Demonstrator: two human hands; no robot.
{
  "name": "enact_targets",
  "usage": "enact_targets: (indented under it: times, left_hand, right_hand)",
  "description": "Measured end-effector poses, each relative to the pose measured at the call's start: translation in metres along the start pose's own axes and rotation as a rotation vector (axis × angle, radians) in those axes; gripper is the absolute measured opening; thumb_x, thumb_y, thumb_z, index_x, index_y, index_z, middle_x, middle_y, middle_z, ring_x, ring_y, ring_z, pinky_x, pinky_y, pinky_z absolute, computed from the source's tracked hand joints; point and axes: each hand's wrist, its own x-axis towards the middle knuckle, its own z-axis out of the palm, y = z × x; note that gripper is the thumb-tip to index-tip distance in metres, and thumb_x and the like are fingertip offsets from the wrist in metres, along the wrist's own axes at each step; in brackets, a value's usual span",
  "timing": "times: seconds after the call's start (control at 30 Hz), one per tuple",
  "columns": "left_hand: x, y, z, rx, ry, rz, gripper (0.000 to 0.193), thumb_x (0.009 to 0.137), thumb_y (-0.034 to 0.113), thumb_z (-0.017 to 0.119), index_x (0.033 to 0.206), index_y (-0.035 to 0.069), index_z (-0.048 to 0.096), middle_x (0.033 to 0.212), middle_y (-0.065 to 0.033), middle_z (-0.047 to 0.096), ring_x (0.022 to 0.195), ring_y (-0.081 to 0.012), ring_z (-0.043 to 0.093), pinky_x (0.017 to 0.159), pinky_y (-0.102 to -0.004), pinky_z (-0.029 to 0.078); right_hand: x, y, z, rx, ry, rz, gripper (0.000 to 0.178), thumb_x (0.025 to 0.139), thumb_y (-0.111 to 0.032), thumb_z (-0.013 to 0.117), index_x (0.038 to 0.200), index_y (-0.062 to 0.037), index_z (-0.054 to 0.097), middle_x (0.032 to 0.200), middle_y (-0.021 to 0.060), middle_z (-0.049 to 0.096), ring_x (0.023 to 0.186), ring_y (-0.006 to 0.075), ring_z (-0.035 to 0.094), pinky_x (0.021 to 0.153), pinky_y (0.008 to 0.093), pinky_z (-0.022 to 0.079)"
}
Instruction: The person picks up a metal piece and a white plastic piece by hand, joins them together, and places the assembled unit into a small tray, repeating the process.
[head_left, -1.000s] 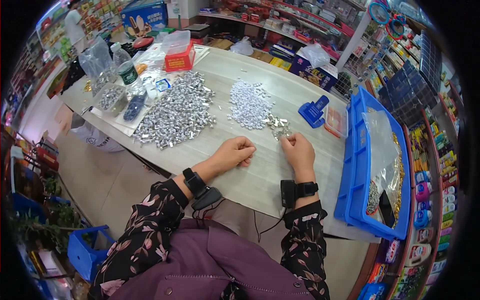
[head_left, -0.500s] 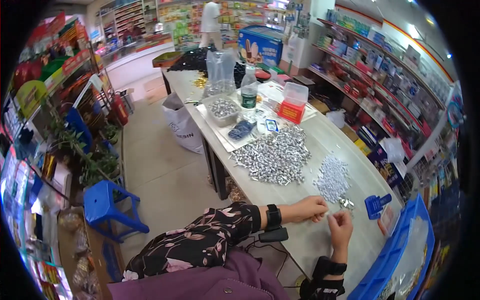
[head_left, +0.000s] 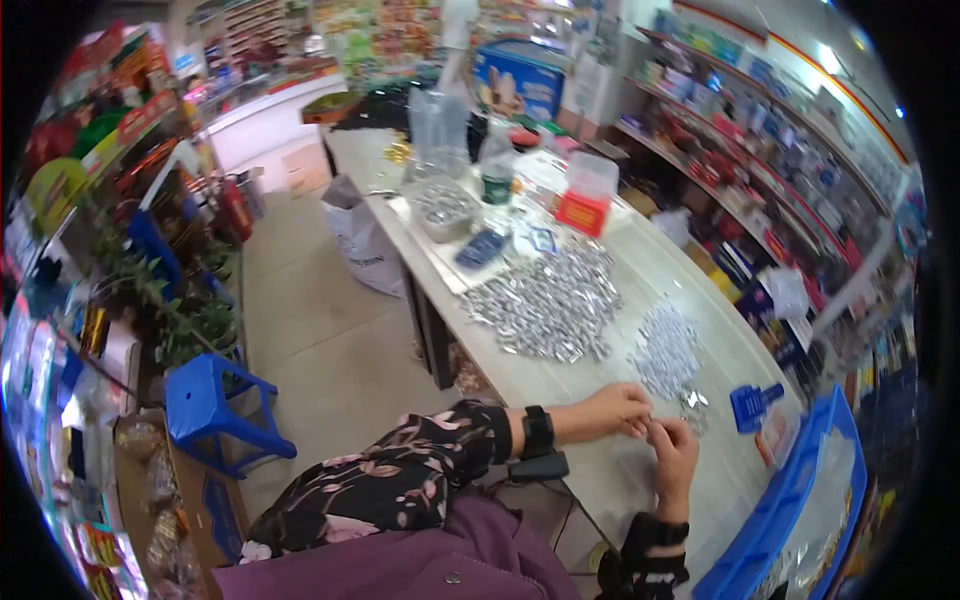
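Observation:
Over the near part of the table, my left hand (head_left: 620,410) and my right hand (head_left: 676,450) meet fingertip to fingertip. Both are closed in a pinch; whatever sits between the fingers is too small to make out. Just beyond them lies a spread of small white pieces (head_left: 665,350). A few shiny metal bits (head_left: 692,405) rest close to my right hand. Farther left is a large heap of small silver metal parts (head_left: 548,312). A blue plastic piece (head_left: 755,406) stands to the right of my hands.
A blue bin (head_left: 728,560) borders the table at the right. Farther back stand a clear tub of silver parts (head_left: 440,212), a bottle (head_left: 497,175) and a red box (head_left: 584,212). A blue stool (head_left: 205,395) and a white sack (head_left: 362,245) are on the floor.
My two hands have come closer together, fingertips now meeting. The view has shifted slightly and blurred. In the background, the standing person has moved right.

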Motion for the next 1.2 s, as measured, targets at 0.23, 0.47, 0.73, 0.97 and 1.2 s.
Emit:
enact_targets:
  times: [0.23, 0.47, 0.73, 0.97, 1.2]
  left_hand:
    - [-0.012, -0.001, -0.006, 0.434, 0.114, 0.330, 0.015, 0.090, 0.013, 0.052, 0.096, 0.000, 0.050, 0.079, -0.0093, 0.060, 0.067, -0.0138, 0.060, 0.058, -0.0255, 0.051]
    - [-0.023, 0.004, 0.015, 0.964, 0.150, 0.441, 0.018, 0.091, 0.017, 0.051, 0.098, 0.000, 0.048, 0.073, -0.0073, 0.059, 0.064, -0.0113, 0.059, 0.055, -0.0238, 0.046]
    - [-0.025, 0.009, 0.005, 1.002, 0.195, 0.394, 0.020, 0.089, 0.019, 0.053, 0.099, 0.001, 0.049, 0.074, -0.0091, 0.061, 0.063, -0.0150, 0.060, 0.056, -0.0281, 0.047]
    - [-0.020, 0.011, 0.025, 1.054, 0.196, 0.397, 0.024, 0.087, 0.025, 0.055, 0.096, 0.003, 0.051, 0.079, -0.0164, 0.062, 0.075, -0.0302, 0.062, 0.064, -0.0365, 0.048]
    - [-0.024, 0.006, 0.020, 1.070, 0.217, 0.476, 0.022, 0.088, 0.024, 0.053, 0.095, 0.002, 0.052, 0.077, -0.0154, 0.061, 0.072, -0.0293, 0.061, 0.062, -0.0359, 0.047]
  right_hand:
    - [0.011, 0.006, 0.020, 0.154, -0.058, 0.015, 0.014, 0.082, -0.010, 0.064, 0.091, 0.0003, 0.061, 0.083, 0.0046, 0.064, 0.074, 0.0099, 0.058, 0.068, 0.0223, 0.046]
    - [0.007, 0.012, 0.007, 0.281, -0.174, 0.116, 0.017, 0.084, -0.009, 0.061, 0.098, -0.0004, 0.058, 0.086, 0.0044, 0.063, 0.078, 0.0097, 0.059, 0.070, 0.0228, 0.047]
    - [0.016, 0.006, 0.011, 0.120, -0.212, 0.131, 0.017, 0.083, -0.012, 0.062, 0.096, -0.0002, 0.059, 0.086, 0.0035, 0.062, 0.078, 0.0090, 0.057, 0.069, 0.0228, 0.047]
    - [0.007, 0.017, 0.008, 0.260, -0.062, 0.143, 0.017, 0.082, -0.008, 0.062, 0.096, 0.0012, 0.059, 0.087, 0.0036, 0.062, 0.078, 0.0086, 0.058, 0.069, 0.0217, 0.047]
    - [0.008, 0.018, 0.011, 0.229, -0.086, 0.110, 0.014, 0.083, -0.007, 0.061, 0.094, 0.0013, 0.059, 0.085, 0.0032, 0.062, 0.076, 0.0083, 0.058, 0.068, 0.0210, 0.046]
